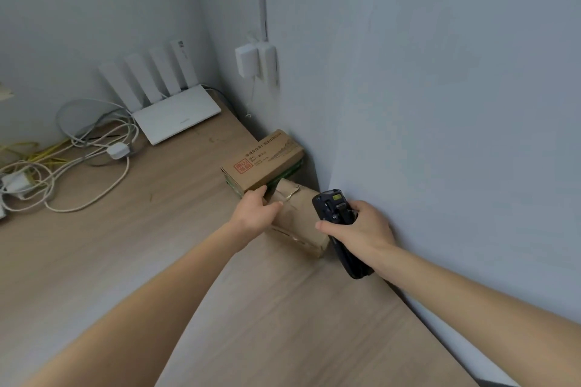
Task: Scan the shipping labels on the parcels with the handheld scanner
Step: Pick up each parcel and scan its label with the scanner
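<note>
Two brown cardboard parcels lie on the wooden table (125,261) against the right wall. The far parcel (264,160) has red and black print on its top. The near parcel (297,223) is plain and taped. My left hand (256,209) grips the near parcel's far left corner, its fingers touching the far parcel's front edge. My right hand (358,226) holds the black handheld scanner (338,220) just right of the near parcel, its head pointing away from me. No shipping label shows on either parcel.
A white router (176,116) with several antennas sits at the back of the table. A tangle of white, grey and yellow cables (63,160) lies at the left. Wall sockets with adapters (254,60) are in the corner. The right wall runs close beside the parcels.
</note>
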Demonstrator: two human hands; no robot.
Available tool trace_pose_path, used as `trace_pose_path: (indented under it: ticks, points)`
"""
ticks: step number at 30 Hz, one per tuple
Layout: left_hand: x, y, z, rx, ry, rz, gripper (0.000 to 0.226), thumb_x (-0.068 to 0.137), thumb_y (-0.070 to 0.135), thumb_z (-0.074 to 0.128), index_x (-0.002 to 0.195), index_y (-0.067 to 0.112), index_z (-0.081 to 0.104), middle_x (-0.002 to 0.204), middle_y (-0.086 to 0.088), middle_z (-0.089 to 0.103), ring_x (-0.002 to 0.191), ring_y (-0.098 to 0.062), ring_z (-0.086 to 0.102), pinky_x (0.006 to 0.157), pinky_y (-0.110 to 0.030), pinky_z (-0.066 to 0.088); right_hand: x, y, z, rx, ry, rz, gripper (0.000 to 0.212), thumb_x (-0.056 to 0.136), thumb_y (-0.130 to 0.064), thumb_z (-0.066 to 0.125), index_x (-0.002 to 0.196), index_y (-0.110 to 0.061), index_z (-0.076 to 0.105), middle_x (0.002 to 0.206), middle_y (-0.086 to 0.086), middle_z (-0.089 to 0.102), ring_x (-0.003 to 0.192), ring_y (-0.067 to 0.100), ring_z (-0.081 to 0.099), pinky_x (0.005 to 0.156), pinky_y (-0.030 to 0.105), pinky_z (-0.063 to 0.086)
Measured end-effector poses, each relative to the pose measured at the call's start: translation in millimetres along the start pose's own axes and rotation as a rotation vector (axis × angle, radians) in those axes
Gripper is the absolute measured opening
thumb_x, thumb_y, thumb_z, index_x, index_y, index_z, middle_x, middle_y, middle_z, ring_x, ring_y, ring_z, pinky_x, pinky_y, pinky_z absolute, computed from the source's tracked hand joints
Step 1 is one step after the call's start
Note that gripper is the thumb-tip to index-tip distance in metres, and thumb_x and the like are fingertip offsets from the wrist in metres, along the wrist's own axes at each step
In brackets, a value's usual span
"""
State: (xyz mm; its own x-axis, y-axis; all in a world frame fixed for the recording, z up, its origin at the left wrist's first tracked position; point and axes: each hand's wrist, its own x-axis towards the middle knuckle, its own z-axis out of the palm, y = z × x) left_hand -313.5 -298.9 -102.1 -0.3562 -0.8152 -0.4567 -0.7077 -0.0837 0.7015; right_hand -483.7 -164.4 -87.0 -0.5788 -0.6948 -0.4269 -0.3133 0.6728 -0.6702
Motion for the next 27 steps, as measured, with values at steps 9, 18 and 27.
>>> trace_pose_path:
  ticks: [9,18,27]
  points:
    - [-82.0,-26.0,-20.1,-0.246,0.066,-0.013,0.036,0.092,0.047,0.065,0.111,0.018,0.056,0.114,-0.004,0.063,0.104,-0.019,0.06,0.094,-0.043,0.055,-66.4,-1.0,-1.7,0.082,-0.027,-0.083,0.082,0.049,-0.068,0.083,0.121,-0.037,0.059,0.115,-0.015,0.068,0.102,0.013,0.068,0.093,0.039,0.057]
    - [-242.6,-53.5,-56.7,-0.439,0.289,0.073,0.035,0.092,0.044,0.067,0.101,0.012,0.055,0.105,-0.013,0.066,0.1,-0.034,0.065,0.091,-0.056,0.055,-226.2,-11.6,-0.6,0.03,0.003,-0.276,0.097,0.044,-0.077,0.077,0.13,-0.04,0.052,0.113,-0.019,0.061,0.101,0.006,0.063,0.08,0.029,0.048]
    - [-431.6,-72.6,-134.4,-0.567,0.267,0.265,0.049,0.093,0.023,0.069,0.136,0.037,0.05,0.126,-0.002,0.058,0.11,-0.021,0.065,0.087,-0.04,0.06,-392.7,-56.4,-20.3,0.032,-0.095,-0.492,0.048,0.064,-0.049,0.096,0.104,-0.039,0.071,0.097,-0.02,0.073,0.089,-0.001,0.068,0.07,0.016,0.051]
